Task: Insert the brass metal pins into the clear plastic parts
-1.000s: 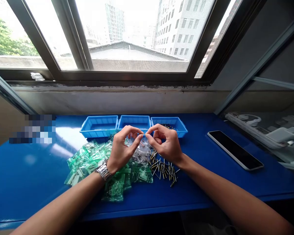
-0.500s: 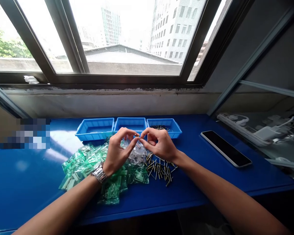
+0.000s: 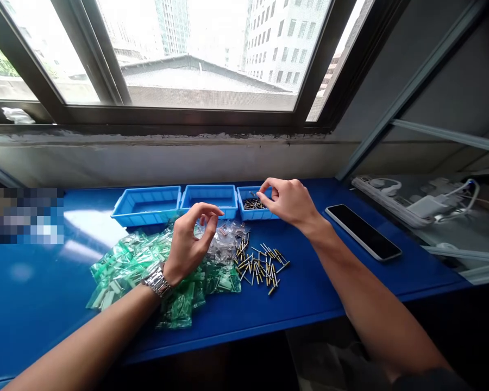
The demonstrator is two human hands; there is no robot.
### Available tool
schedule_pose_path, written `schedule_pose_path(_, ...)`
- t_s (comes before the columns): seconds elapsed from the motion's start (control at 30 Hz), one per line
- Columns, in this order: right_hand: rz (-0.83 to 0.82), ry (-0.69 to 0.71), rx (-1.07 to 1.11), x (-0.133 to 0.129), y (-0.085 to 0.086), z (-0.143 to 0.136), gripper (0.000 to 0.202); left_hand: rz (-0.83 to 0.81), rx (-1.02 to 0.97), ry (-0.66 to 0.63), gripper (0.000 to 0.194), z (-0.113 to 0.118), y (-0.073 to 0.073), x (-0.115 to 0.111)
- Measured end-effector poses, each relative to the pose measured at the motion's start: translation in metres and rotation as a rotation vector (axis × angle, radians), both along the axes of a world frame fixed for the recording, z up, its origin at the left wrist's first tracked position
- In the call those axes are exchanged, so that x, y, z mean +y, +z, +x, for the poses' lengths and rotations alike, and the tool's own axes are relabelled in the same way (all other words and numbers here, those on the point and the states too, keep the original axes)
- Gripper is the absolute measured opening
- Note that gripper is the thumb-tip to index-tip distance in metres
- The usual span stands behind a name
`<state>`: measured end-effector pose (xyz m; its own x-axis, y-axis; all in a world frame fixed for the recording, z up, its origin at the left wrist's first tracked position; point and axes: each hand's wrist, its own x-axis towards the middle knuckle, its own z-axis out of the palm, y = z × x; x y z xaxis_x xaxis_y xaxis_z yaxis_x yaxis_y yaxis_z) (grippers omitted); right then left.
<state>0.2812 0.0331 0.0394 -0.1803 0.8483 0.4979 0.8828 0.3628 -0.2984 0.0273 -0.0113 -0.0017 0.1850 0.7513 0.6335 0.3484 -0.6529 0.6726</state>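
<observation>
Green bags [image 3: 132,252]: one heap, left side of the blue table [image 3: 309,282], packed with pale pieces, some overlapping; the heap's far edge just in front of the trays

Left tray [image 3: 146,218]: blue, first of three in a row below the window wall, behind the green bags

Watch [image 3: 157,281]: metal band, on the left wrist

Left hand [image 3: 189,241]: above the green bags, in front of the middle tray; thumb and forefinger curved toward each other, tips close; whether they touch, or pinch anything small, cannot be told

Middle tray [image 3: 209,194]: blue, end to end between its neighbours, front partly hidden by the left hand

Clear bags [image 3: 224,244]: just right of the left hand, lying between the green bags and the loose pins

Right tray [image 3: 264,215]: blue, right end partly hidden by the right hand, holding a layer of tray pins [image 3: 252,205], dark and brassy

Dark piece [image 3: 252,194]: small, over the right tray, just left of the right fingertips; held or free, cannot be told

Loose pins [image 3: 264,266]: scattered pile on the table, nearer the person than the right tray and below the right hand

Right hand [image 3: 291,201]: at the right tray, thumb and forefinger drawn nearly together above the tray pins, wrist bent inward

Phone [image 3: 362,232]: dark screen up, slanted, right of the right forearm

Power strip [image 3: 391,202]: white, plugs fitted, beyond the phone
</observation>
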Motion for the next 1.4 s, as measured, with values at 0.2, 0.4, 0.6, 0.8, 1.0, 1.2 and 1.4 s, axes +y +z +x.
schedule_pose_path(0.2,-0.333,0.336,-0.001,-0.009,0.006,0.0,0.024,0.001,0.003,0.002,0.012,-0.001,0.0,-0.001)
schedule_pose_path(0.4,-0.645,0.504,-0.058,-0.012,0.004,0.005,0.02,-0.002,0.006,-0.021,0.011,-0.001,0.001,-0.002)
schedule_pose_path(0.6,-0.661,0.516,-0.071,-0.014,0.002,0.0,0.013,0.006,0.02,-0.03,0.01,-0.001,0.001,-0.002)
schedule_pose_path(0.8,-0.674,0.51,-0.119,-0.017,0.001,-0.006,0.012,0.023,0.033,-0.037,0.01,-0.001,0.002,-0.002)
schedule_pose_path(1.0,-0.668,0.494,-0.168,-0.016,-0.003,-0.006,0.011,0.02,0.038,-0.047,0.011,0.0,0.002,-0.002)
schedule_pose_path(1.2,-0.702,0.467,-0.22,-0.015,-0.006,-0.005,0.009,0.027,0.047,-0.053,0.01,0.0,0.001,-0.003)
schedule_pose_path(1.4,-0.75,0.492,-0.191,-0.019,-0.002,-0.009,0.01,0.039,0.075,-0.067,0.01,-0.001,0.0,-0.002)
